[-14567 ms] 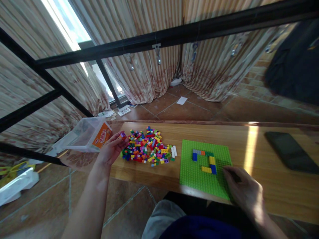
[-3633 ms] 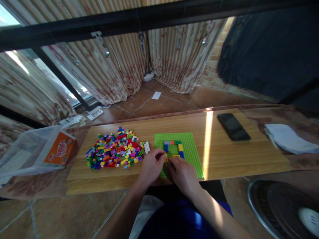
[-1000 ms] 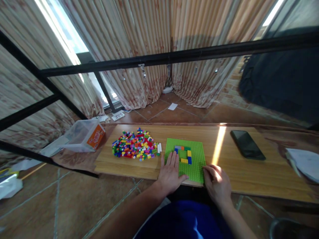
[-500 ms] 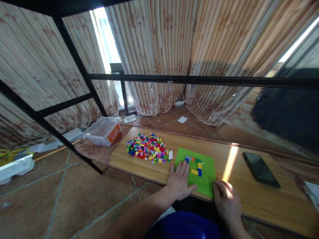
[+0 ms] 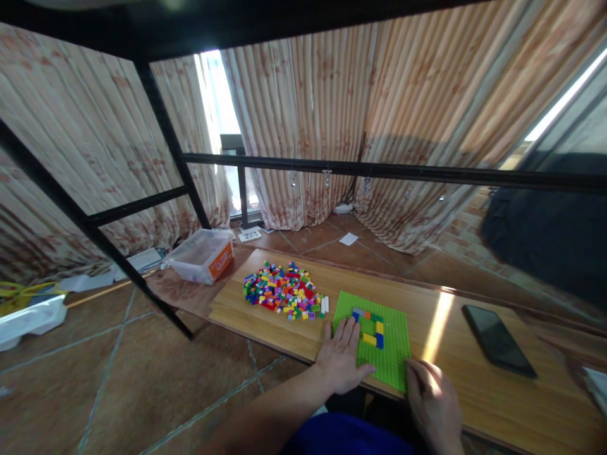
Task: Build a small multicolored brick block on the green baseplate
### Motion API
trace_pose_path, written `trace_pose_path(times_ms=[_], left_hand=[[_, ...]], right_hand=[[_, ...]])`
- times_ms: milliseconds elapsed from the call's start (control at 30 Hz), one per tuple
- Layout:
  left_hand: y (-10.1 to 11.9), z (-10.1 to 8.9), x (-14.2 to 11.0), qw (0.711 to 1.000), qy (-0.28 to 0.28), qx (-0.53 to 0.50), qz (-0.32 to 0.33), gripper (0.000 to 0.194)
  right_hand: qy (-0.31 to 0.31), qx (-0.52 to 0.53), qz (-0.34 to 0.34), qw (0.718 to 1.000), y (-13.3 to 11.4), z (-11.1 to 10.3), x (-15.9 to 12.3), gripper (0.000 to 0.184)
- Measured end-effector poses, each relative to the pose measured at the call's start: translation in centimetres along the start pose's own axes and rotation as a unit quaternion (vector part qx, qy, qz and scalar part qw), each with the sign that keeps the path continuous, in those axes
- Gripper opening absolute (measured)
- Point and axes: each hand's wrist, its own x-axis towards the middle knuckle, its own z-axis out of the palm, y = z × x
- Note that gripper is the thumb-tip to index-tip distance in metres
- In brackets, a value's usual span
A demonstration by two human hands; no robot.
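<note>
A green studded baseplate (image 5: 396, 360) lies on the low wooden table, slightly turned. Colored toy bricks (image 5: 380, 328) in yellow, blue, orange, green and grey form part of a rectangular outline on it. My left hand (image 5: 339, 360) lies flat over the plate's left side, fingers spread, its fingertips by the blue brick at the outline's left. At the plate's right edge, my right hand (image 5: 434, 395) is closed, fingers curled, with thumb and forefinger against the rim. Left of the plate is a heap of mixed toy bricks (image 5: 282, 291).
A black phone (image 5: 497, 341) lies on the wooden table (image 5: 455, 379) to the right. Beyond the table's left end stands a clear plastic box (image 5: 196, 259) with an orange label. A black metal frame (image 5: 332, 165) crosses above, before the curtains (image 5: 303, 101).
The view has tilted up a little, so everything sits lower in the picture. Both hands keep their places on the baseplate, and the bricks look the same.
</note>
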Motion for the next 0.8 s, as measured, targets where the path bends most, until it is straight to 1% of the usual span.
trace_pose_path(times_ms=[133, 233, 333, 433, 500, 567, 633, 700, 767, 800], left_hand=[[-0.1, 0.0, -0.1, 1.0, 0.0, -0.007, 0.002, 0.082], [-0.1, 0.0, 0.0, 1.0, 0.004, -0.015, 0.002, 0.079], [0.0, -0.1, -0.1, 1.0, 0.004, -0.029, -0.001, 0.078], [0.0, -0.1, -0.4, 0.999, 0.015, -0.042, 0.0, 0.074], [0.0, -0.2, -0.5, 0.998, 0.03, -0.057, 0.004, 0.07], [-0.1, -0.3, -0.2, 0.996, 0.047, -0.08, -0.004, 0.064], [-0.2, -0.5, 0.6, 0.992, 0.064, -0.108, -0.029, 0.051], [-0.6, -0.8, 1.9, 0.987, 0.07, -0.133, -0.054, 0.035], [-1.0, -1.1, 3.4, 0.984, 0.066, -0.151, -0.065, 0.023], [-1.2, -1.2, 4.0, 0.983, 0.063, -0.16, -0.068, 0.019]], right_hand=[[0.017, -0.03, -0.024, 0.999, 0.2, 0.1, -0.7, 0.047], [0.017, -0.038, -0.028, 0.999, 0.1, 0.1, -0.9, 0.047], [0.01, -0.032, -0.016, 0.999, -0.1, -0.1, -0.8, 0.045], [0.0, -0.011, 0.011, 1.0, -0.2, -0.4, -0.8, 0.046], [-0.023, 0.023, 0.047, 0.998, -0.1, -0.8, -0.6, 0.045], [-0.066, 0.066, 0.106, 0.99, 0.1, -1.2, -0.2, 0.042], [-0.113, 0.103, 0.184, 0.971, 0.4, -1.7, 0.6, 0.04], [-0.147, 0.133, 0.266, 0.943, 0.8, -2.0, 1.6, 0.043], [-0.161, 0.155, 0.331, 0.917, 1.1, -2.0, 2.5, 0.047], [-0.16, 0.157, 0.349, 0.91, 1.2, -1.9, 2.9, 0.049]])
